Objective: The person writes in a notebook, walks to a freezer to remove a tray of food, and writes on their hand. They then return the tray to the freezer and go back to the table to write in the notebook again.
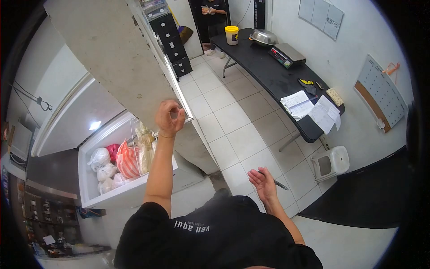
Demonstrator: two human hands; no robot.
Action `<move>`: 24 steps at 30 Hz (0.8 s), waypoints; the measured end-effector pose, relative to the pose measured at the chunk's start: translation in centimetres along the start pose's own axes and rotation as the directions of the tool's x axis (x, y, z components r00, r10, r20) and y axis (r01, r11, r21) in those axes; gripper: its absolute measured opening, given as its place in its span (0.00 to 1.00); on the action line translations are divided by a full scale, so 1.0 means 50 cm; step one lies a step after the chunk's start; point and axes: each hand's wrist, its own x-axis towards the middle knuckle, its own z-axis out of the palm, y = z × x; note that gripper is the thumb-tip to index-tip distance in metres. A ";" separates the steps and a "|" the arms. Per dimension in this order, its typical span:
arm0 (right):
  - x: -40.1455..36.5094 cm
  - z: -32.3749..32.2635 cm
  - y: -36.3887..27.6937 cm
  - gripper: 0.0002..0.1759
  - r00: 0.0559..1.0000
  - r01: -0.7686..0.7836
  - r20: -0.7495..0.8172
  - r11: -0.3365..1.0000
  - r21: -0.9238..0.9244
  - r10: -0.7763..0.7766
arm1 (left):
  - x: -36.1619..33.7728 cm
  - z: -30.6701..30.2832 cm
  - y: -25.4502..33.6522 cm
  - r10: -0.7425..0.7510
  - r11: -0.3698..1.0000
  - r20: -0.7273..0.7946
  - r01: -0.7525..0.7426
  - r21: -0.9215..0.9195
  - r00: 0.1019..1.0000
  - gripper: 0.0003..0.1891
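Note:
My left hand (169,117) is raised in front of the worn wall end (121,58), close to its white edge. Its fingers curl round toward the thumb in a ring, and nothing shows inside them. Low on the right, my right hand (265,183) is turned palm up with fingers fairly straight. A dark pen (280,184) is held in it, its end poking out past the thumb side. Left of my left forearm stands an open chest freezer (83,179). White plastic bags (99,158), a red-and-white striped bag (128,159) and a pale bag (145,145) lie in it.
A black table (264,76) along the right wall carries papers (298,105), a scale (286,56), a metal bowl (264,36) and a yellow-lidded tub (231,35). A white stool (336,160) stands nearer. Black drawers (172,42) and a person (215,18) are farther back.

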 end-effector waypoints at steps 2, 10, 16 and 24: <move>-0.002 -0.002 0.001 0.15 1.000 0.008 -0.004 1.000 0.000 -0.008 | -0.002 0.000 -0.003 -0.004 1.000 0.002 0.004 -0.016 1.000 0.09; -0.002 -0.010 0.000 0.15 0.999 0.026 -0.020 1.000 0.004 -0.026 | -0.003 -0.001 -0.004 0.005 1.000 0.002 -0.005 -0.013 1.000 0.09; 0.004 -0.006 0.003 0.15 1.000 0.008 -0.016 1.000 0.014 -0.008 | -0.008 -0.001 -0.005 -0.007 1.000 0.011 0.007 -0.016 1.000 0.09; 0.010 0.007 0.002 0.15 1.000 0.002 -0.007 1.000 -0.008 -0.002 | -0.007 0.002 -0.003 -0.015 1.000 -0.012 0.015 -0.027 1.000 0.09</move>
